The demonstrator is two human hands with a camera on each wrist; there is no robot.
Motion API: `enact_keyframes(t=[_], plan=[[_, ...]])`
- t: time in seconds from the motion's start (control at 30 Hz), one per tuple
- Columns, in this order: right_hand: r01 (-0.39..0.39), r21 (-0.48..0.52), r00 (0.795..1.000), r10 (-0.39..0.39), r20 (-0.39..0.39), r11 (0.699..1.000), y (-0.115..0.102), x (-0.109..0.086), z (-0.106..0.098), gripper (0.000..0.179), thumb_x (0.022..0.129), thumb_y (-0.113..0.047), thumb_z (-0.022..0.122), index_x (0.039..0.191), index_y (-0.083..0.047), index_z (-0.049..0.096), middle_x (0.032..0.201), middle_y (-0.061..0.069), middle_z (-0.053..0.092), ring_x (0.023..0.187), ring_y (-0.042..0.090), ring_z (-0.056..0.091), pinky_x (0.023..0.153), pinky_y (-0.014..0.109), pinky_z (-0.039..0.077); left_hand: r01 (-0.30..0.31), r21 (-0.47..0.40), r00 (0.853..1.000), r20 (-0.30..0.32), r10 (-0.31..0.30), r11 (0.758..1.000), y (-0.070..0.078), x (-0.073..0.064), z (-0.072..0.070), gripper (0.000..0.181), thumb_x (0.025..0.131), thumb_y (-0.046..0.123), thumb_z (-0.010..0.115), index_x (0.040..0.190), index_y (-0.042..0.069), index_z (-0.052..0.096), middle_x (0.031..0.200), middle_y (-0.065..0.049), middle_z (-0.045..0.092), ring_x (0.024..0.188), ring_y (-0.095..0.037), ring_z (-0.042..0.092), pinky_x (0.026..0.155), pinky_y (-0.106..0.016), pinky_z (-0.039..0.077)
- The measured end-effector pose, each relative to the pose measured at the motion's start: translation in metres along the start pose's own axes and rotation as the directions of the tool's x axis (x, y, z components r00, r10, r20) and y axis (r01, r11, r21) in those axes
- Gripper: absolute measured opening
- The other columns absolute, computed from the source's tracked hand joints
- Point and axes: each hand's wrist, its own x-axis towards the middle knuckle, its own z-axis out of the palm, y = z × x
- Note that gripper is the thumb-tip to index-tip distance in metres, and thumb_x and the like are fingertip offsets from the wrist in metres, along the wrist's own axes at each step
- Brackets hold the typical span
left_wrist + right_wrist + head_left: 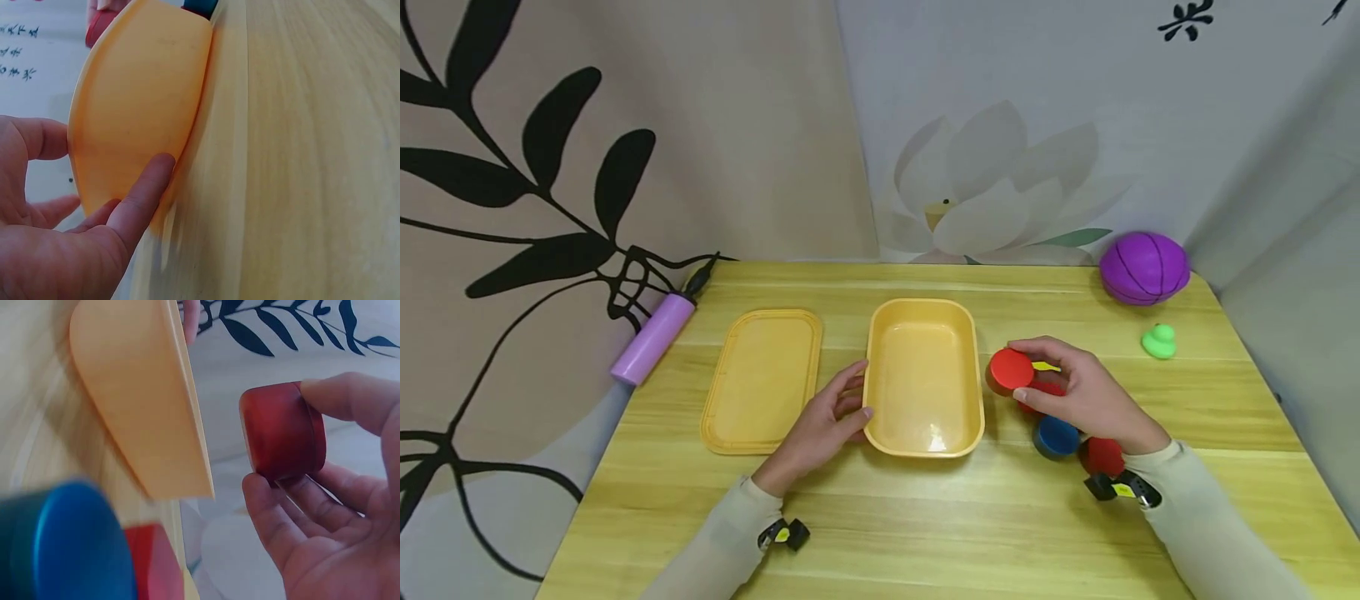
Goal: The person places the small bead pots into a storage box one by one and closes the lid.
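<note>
My right hand (1078,392) holds a red round tin-like cylinder (1011,371) between thumb and fingertips, raised beside the right wall of a yellow rectangular box (925,446). In the right wrist view the cylinder (278,431) has a seam near one end. The box stands upright without a cover. My left hand (827,421) touches its left side; in the left wrist view, extended fingers (144,194) lie against the outer wall. Beneath and near my right hand are a blue cylinder (1057,438), another red piece (1102,457) and a partly hidden yellow piece (1045,367).
A flat yellow lid (763,383) lies left of the box. At the left table edge is a purple cylinder (655,337) with a dark tip. A purple ball (1145,268) and a green toy duck (1160,341) sit at the back right.
</note>
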Motion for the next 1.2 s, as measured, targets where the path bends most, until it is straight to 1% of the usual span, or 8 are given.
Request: enact_keyframes(t=[0.13,0.27,0.4,0.53,0.63,0.7,1.0,1.2], plan=[[0.041,0.023,0.999,-0.042,0.026,0.999,-0.002,0.014,0.015,0.056,0.094,-0.014,0.082,0.145,-0.010,0.060,0.141,0.006,0.064,0.120,0.019,0.067,0.100,0.023,0.057,0.003,-0.002,1.000,-0.001,-0.003,1.000,0.001,-0.001,0.000,0.072,0.105,0.011,0.064,0.167,0.026,0.030,0.163,-0.016,0.042,0.141,-0.040,0.055,0.087,-0.038,0.065],[0.046,0.053,0.997,-0.050,0.065,0.998,-0.003,0.024,0.028,0.056,0.093,-0.015,0.083,0.145,-0.013,0.060,0.141,0.004,0.063,0.118,0.018,0.070,0.100,0.028,0.059,0.009,-0.003,1.000,0.000,-0.009,1.000,0.001,-0.001,0.000,0.073,0.105,0.010,0.064,0.167,0.025,0.029,0.163,-0.017,0.042,0.142,-0.041,0.055,0.087,-0.038,0.065],[0.063,0.077,0.992,-0.070,0.102,0.995,-0.007,0.035,0.040,0.057,0.093,-0.015,0.083,0.144,-0.011,0.060,0.141,0.006,0.063,0.122,0.024,0.067,0.102,0.031,0.058,0.013,-0.005,1.000,-0.008,-0.013,1.000,0.000,0.000,0.001,0.072,0.105,0.010,0.064,0.167,0.026,0.031,0.162,-0.016,0.043,0.141,-0.040,0.055,0.087,-0.039,0.065],[0.067,0.042,0.989,-0.072,0.131,0.997,-0.012,0.046,0.053,0.057,0.090,-0.015,0.086,0.142,-0.012,0.063,0.138,0.005,0.065,0.124,0.027,0.065,0.103,0.036,0.058,0.019,-0.015,1.000,-0.016,-0.019,1.000,-0.001,0.000,0.001,0.071,0.105,0.010,0.064,0.166,0.029,0.033,0.161,-0.015,0.043,0.141,-0.039,0.056,0.087,-0.040,0.065],[0.070,-0.001,0.986,-0.069,0.151,0.998,-0.015,0.053,0.062,0.056,0.088,-0.016,0.087,0.140,-0.014,0.065,0.135,0.002,0.067,0.123,0.025,0.066,0.102,0.039,0.059,0.027,-0.026,1.000,-0.015,-0.028,0.999,-0.001,0.001,0.001,0.070,0.105,0.011,0.064,0.165,0.030,0.033,0.161,-0.015,0.043,0.142,-0.038,0.055,0.089,-0.041,0.064],[0.074,-0.003,0.982,-0.072,0.172,0.997,-0.016,0.058,0.069,0.054,0.088,-0.015,0.087,0.138,-0.013,0.066,0.134,0.002,0.067,0.123,0.025,0.067,0.101,0.041,0.060,0.033,-0.028,0.999,-0.016,-0.034,0.999,-0.001,0.001,0.001,0.070,0.105,0.011,0.064,0.165,0.030,0.033,0.161,-0.014,0.043,0.142,-0.037,0.055,0.090,-0.042,0.064],[0.096,0.000,0.951,-0.092,0.295,0.995,-0.020,0.074,0.097,0.052,0.088,-0.014,0.085,0.136,-0.011,0.065,0.133,0.002,0.068,0.120,0.021,0.068,0.099,0.042,0.061,0.046,-0.034,0.999,-0.020,-0.047,0.998,-0.001,0.000,0.001,0.069,0.106,0.013,0.062,0.166,0.030,0.031,0.161,-0.014,0.042,0.143,-0.038,0.053,0.090,-0.043,0.064],[0.106,-0.020,0.922,-0.091,0.376,0.994,-0.022,0.082,0.111,0.049,0.086,-0.008,0.084,0.131,-0.010,0.066,0.126,0.000,0.070,0.117,0.018,0.068,0.098,0.033,0.061,0.054,-0.040,0.998,-0.020,-0.055,0.998,0.000,0.000,0.001,0.067,0.107,0.014,0.060,0.165,0.031,0.032,0.162,-0.013,0.041,0.144,-0.037,0.052,0.091,-0.044,0.064]])
